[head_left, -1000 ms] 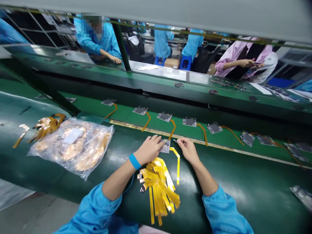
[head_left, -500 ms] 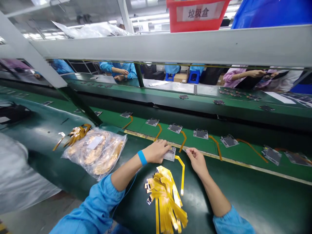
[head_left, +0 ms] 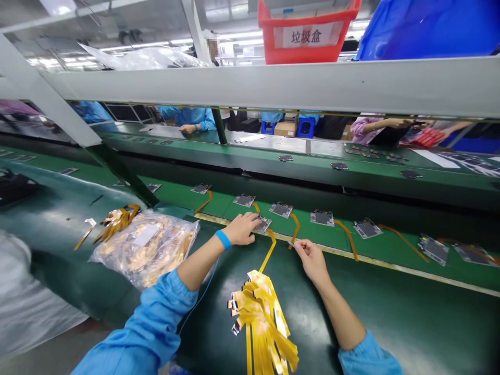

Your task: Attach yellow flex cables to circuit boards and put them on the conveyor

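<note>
My left hand (head_left: pixel 242 230), with a blue band at the wrist, grips a small circuit board (head_left: pixel 264 224) by its left side at the belt's near edge. From that board a yellow flex cable (head_left: pixel 269 255) runs down towards me, its lower end meeting a pile of similar flex cables (head_left: pixel 265 323). Right of the board, my right hand (head_left: pixel 312 260) pinches a small thin greyish piece (head_left: pixel 291 244) between thumb and fingers; its kind is unclear. That hand is apart from the board.
Along the green belt (head_left: pixel 230 213) lie several boards with orange flex cables. A clear plastic bag (head_left: pixel 146 247) of flex cables is on the left, beside a loose bundle (head_left: pixel 117 221). A slanted post (head_left: pixel 121 174) and a shelf with a red bin (head_left: pixel 308 39) stand ahead. Co-workers sit opposite.
My left hand has moved the board forward and left, up to the belt's edge, and its cable has swung along. My right hand has shifted slightly left and down.
</note>
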The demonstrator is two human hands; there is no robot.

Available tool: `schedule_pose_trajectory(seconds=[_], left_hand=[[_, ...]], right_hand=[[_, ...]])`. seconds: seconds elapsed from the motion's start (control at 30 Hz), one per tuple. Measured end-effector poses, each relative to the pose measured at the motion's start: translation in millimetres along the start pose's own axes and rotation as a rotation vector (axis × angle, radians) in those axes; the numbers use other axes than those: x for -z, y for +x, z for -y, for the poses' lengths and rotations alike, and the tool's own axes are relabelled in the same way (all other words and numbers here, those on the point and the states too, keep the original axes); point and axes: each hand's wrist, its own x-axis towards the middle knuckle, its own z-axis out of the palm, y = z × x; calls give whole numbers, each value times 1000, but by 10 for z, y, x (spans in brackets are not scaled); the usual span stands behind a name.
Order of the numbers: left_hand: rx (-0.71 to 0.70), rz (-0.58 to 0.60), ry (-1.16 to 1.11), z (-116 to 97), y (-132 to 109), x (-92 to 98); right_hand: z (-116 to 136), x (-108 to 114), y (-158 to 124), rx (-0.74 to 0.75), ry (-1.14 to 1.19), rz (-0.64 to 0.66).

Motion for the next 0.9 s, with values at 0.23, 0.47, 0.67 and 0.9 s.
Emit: schedule_pose_trajectory(seconds=[0.23, 0.47, 0.67, 0.9], left_hand=[[-108, 122, 96, 51, 376, 5], [-112, 184, 144, 120, 547, 66], [-145, 61, 102, 154, 401, 73], [69, -174, -36, 467, 205, 376]], right_hand=[[9, -4, 4, 4, 1, 8], [22, -5, 0, 21, -31, -12], [19, -8, 5, 13, -26, -15], [9, -24, -3, 2, -17, -12]])
